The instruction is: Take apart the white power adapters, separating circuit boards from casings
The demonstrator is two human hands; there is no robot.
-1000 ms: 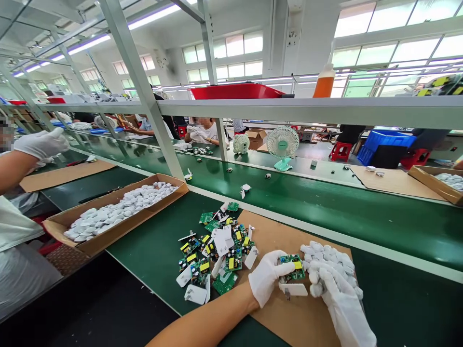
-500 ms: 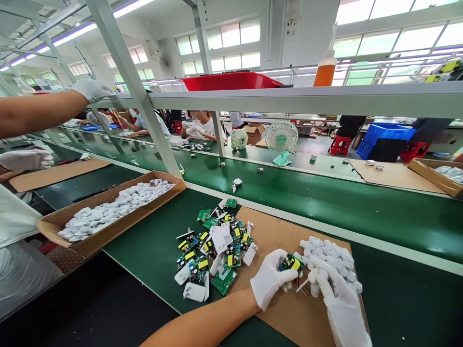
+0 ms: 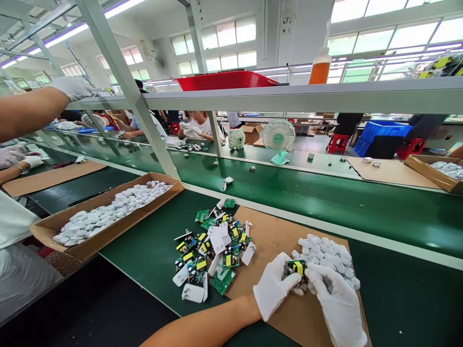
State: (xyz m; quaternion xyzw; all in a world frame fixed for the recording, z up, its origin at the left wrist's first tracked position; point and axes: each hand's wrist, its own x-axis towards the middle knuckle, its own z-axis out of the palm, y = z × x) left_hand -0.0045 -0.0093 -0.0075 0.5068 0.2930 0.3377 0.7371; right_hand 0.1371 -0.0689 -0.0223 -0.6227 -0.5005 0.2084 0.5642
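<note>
My gloved left hand (image 3: pixel 272 289) is closed on a small green circuit board (image 3: pixel 297 268) with a yellow transformer, held by its left side. My gloved right hand (image 3: pixel 336 301) pinches the right edge of the same board, its fingertips partly hidden. Both hands hover over a brown cardboard sheet (image 3: pixel 249 274). Behind the right hand lies a heap of white plastic pieces (image 3: pixel 327 253). Left of my hands sits a pile of circuit boards (image 3: pixel 230 260), with white plug covers (image 3: pixel 218 238) among them.
A long cardboard box (image 3: pixel 141 210) of white pieces stands at left. Beyond the work surface runs a green conveyor belt (image 3: pixel 289 193) carrying a few small parts. A shelf (image 3: pixel 253 100) crosses above, bearing a red tray (image 3: pixel 227 80). A co-worker's gloved hand (image 3: pixel 74 88) touches it.
My right hand has come in against the board, which now faces me more. The thin white piece by my right fingers no longer shows. Parts on the belt appear farther left.
</note>
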